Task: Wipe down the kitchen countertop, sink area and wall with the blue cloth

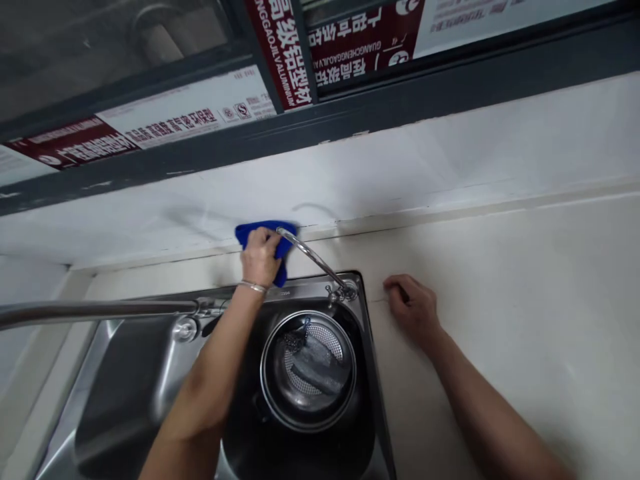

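A blue cloth (284, 248) is bunched under my left hand (261, 257), whose fingers press it against the foot of the white wall behind the sink. Just right of that hand rises a thin, shiny faucet spout (313, 255), its end close to my fingers. My right hand (413, 308) rests on the pale countertop (500, 300) to the right of the sink, fingers curled in with nothing visible in them. Below my left hand, a round metal pot (309, 417) stands in the right basin, holding a perforated strainer, a dark scrubber and a crumpled greyish piece.
The stainless sink (125, 393) has a second basin on the left. A large curved faucet (100, 312) reaches across it from the left edge. Above the wall (450, 160) runs a dark window frame (475, 87) with red and white printed film.
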A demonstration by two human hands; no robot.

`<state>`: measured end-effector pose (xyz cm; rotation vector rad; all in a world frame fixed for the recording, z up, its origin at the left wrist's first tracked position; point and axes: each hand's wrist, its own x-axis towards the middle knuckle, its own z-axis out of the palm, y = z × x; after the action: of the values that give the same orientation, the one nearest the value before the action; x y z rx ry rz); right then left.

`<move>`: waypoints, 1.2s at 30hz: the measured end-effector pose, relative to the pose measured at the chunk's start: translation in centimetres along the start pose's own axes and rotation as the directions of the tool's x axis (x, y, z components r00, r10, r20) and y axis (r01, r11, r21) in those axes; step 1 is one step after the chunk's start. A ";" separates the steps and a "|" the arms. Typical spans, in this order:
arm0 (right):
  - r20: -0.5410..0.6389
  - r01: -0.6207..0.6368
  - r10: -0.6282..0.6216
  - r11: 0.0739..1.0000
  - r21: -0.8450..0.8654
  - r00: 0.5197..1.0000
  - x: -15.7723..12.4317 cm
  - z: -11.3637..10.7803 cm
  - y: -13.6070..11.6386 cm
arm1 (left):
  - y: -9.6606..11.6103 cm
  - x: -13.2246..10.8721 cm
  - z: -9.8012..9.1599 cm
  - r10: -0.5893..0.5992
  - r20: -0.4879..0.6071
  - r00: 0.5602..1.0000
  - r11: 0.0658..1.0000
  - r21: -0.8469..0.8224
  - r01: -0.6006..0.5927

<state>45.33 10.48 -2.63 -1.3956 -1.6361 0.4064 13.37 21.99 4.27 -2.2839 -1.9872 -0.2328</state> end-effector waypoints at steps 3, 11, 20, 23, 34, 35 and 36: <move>0.028 -0.034 0.033 0.999 0.016 0.999 0.1 0.1 0.2 | -2.1 -0.9 -0.9 -0.135 -0.031 0.990 0.990 0.028 0.136; 0.087 -0.070 0.077 0.994 -0.083 0.993 0.0 0.8 0.2 | 1.7 -0.5 -0.9 -0.107 0.020 0.994 0.985 0.137 0.103; 0.081 -0.062 0.079 0.980 -0.188 0.994 -0.2 1.2 0.0 | 6.2 0.2 1.0 0.061 0.009 0.998 0.998 -0.011 -0.061; 0.090 -0.053 0.071 0.981 -0.184 0.993 -0.2 1.1 0.1 | 8.1 1.0 1.2 0.147 0.026 0.989 0.989 -0.037 -0.146; 0.072 -0.026 0.037 0.989 -0.149 0.997 0.3 1.7 -0.8 | 9.5 3.8 2.1 0.514 -0.065 0.856 0.854 -0.062 -0.517; 0.072 -0.035 0.045 0.990 -0.135 0.996 0.4 1.8 -0.9 | 10.0 4.2 2.4 0.552 -0.086 0.830 0.827 -0.073 -0.558; 0.072 -0.045 0.054 0.992 -0.115 0.996 0.6 1.8 -0.9 | 10.6 4.6 2.8 0.586 -0.106 0.803 0.800 -0.082 -0.594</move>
<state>43.38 11.24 -2.64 -1.5241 -1.7111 0.4042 24.59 25.50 2.58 -2.7772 -1.1511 -0.3675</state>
